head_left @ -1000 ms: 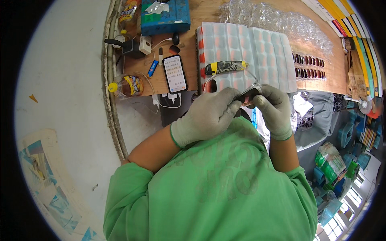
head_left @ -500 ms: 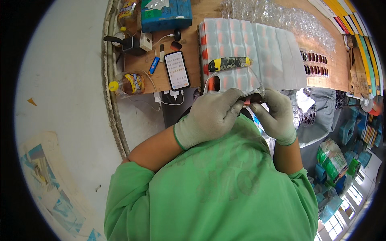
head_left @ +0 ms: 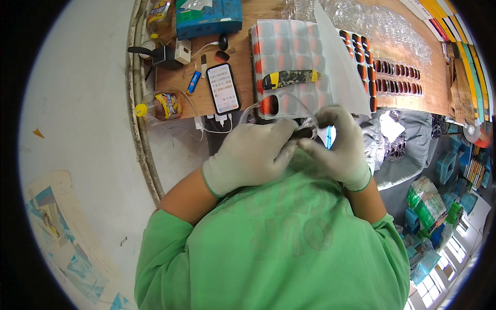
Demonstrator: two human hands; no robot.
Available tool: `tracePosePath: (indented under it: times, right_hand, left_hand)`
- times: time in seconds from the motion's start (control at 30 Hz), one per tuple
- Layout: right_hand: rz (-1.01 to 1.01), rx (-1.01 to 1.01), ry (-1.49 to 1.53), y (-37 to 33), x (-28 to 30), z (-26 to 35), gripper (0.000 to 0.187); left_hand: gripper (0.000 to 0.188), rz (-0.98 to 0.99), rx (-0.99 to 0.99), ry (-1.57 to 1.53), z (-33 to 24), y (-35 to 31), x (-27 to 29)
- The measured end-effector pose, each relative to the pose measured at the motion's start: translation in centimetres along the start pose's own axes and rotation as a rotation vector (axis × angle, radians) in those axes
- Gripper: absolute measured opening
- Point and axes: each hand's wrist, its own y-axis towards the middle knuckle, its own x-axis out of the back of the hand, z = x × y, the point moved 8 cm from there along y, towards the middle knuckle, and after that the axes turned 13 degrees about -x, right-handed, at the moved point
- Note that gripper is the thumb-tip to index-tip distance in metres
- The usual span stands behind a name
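Close to my chest, at the table's front edge, both gloved hands work on one pair of dark-lensed glasses [head_left: 303, 133] with a see-through frame. My left hand [head_left: 250, 155] pinches the glasses from the left. My right hand [head_left: 338, 147] grips their right side, thumb and fingers closed round the rim. Clear, thin temples seem to reach forward from the hands; their ends are hard to make out. Just ahead lies a stack of orange-and-black lenses under translucent paper [head_left: 310, 49]. On it rest a yellow-and-camouflage knife [head_left: 291, 79] and a single dark-orange lens [head_left: 269, 105].
Left on the table are a phone [head_left: 223, 89], a blue lighter-sized packet [head_left: 194, 82], a blue box [head_left: 209, 18] and a drink bottle [head_left: 168, 105]. Rows of dark lenses [head_left: 398, 77] and clear plastic packaging [head_left: 382, 31] lie right. A grey bag [head_left: 408, 150] hangs below the table edge.
Both hands have drawn the glasses left and nearer my body. The right-hand translucent sheet now stands raised, baring rows of orange-and-black lenses. The whole view has shifted slightly.
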Motion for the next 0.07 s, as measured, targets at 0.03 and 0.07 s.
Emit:
tracePosePath:
  times: [0.03, 0.07]
  right_hand:
    - [-0.017, 0.082, -0.040, 0.00, -0.04, 0.41, 0.045]
    - [-0.035, 0.164, -0.080, 0.02, -0.27, 0.75, 0.055]
  left_hand:
    - [0.034, 0.110, 0.004, 0.055, -0.07, 0.00, -0.13]
    - [0.036, 0.219, 0.009, 0.110, -0.12, -0.14, -0.22]
